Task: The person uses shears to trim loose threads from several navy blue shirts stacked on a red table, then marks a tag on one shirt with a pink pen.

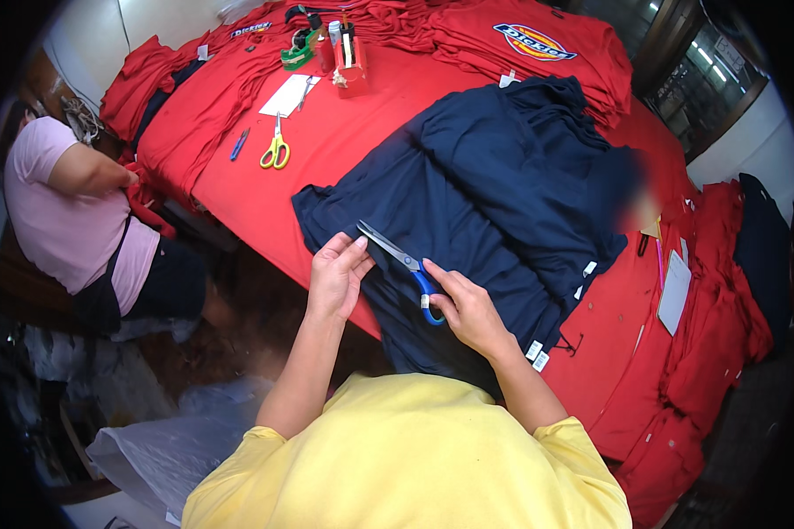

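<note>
cloth (397, 189), navy, soft, rumpled, lies beneath slim, blue-handled metal scissors (411, 264) that the right hand (469, 315) grips, fingers curled, the left hand (335, 275) at their tip, whether pinching i cannot tell.

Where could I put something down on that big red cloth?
The roomiest patch of red cloth is between the yellow-handled scissors and the navy garment. A smaller patch lies between the small blue tool and the cloth's near-left edge. It's crowded at the far side, with piled red shirts, and around the right hand, where the navy garment spreads.
</note>
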A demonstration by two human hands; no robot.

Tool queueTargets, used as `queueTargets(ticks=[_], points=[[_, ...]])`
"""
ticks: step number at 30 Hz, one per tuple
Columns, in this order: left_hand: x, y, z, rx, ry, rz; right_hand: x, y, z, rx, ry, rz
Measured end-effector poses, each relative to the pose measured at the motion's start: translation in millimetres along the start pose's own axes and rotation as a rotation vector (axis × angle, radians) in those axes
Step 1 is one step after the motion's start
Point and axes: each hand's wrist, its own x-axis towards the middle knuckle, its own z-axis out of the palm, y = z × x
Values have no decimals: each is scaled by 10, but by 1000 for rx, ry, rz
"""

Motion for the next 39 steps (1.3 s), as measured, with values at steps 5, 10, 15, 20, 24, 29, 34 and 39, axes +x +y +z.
queueTargets(ticks=[5, 10, 15, 20, 24, 29, 34, 39], points=[[10, 10, 66, 7, 22, -11, -52, -52, 41, 285, -81, 240], [-26, -51, 101, 25, 6, 0, -158, -39, 68, 284, -26, 227], [-23, -26, 212, 84, 43, 81, -221, -106, 56, 351, 50, 225], [85, 76, 72, 100, 107, 177, -565, -102, -127, 438, 143, 268], [-8, 12, 222, 142, 71, 154, -792, 5, -251, 180, 203, 136], [-75, -98, 444, 170, 62, 206, -582, -15, -253, 80, 129, 63], [-133, -118, 494, 158, 33, 224, -278, 104, -114, 43, 158, -74], [-143, -109, 494, 155, 60, 224, -228, 124, -46, 245, 118, 18]])
